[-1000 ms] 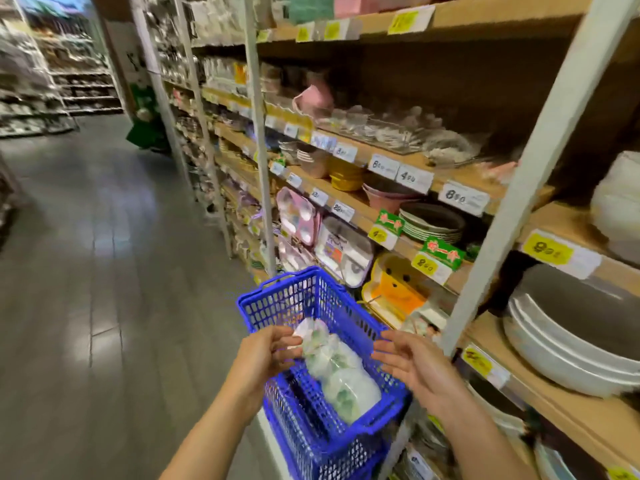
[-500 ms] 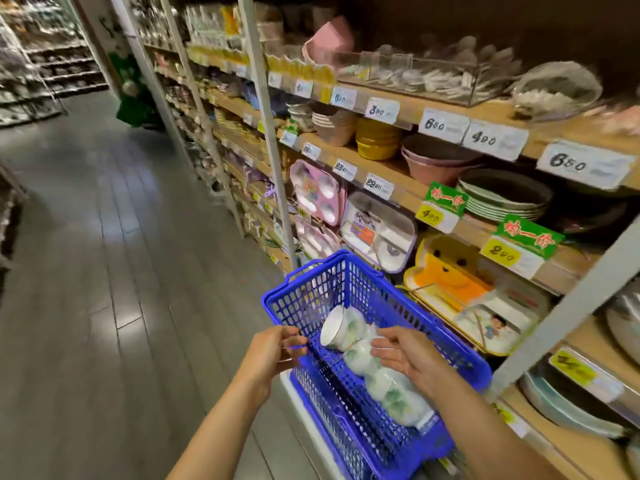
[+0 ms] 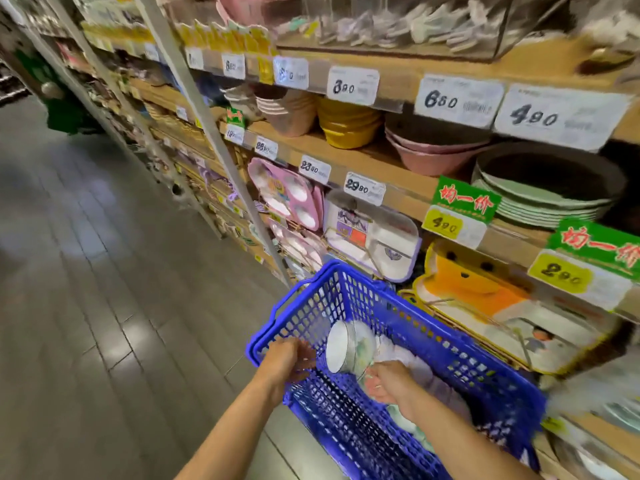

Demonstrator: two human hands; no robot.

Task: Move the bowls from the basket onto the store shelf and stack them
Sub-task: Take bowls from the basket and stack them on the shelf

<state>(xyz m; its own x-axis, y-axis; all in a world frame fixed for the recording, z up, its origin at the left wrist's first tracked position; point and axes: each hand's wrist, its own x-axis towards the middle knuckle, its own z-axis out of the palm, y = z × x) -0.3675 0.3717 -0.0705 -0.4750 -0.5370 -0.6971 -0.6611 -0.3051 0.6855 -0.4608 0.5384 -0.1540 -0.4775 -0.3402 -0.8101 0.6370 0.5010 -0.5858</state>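
The right hand (image 3: 388,381), which hung spread above the basket (image 3: 450,351) 1 second ago, has come down into it. Its fingers now curl round the row of white bowls (image 3: 341,348) lying on their sides, and the end one turns its open mouth toward 9 o'clock. The left hand (image 3: 287,362) has settled at the basket's rim at 9 o'clock. Its fingers are blurred, so I cannot tell whether it grips. No bowl has left the basket yet. The lift toward the store shelf (image 3: 374,157) at 1 o'clock looks to be next.
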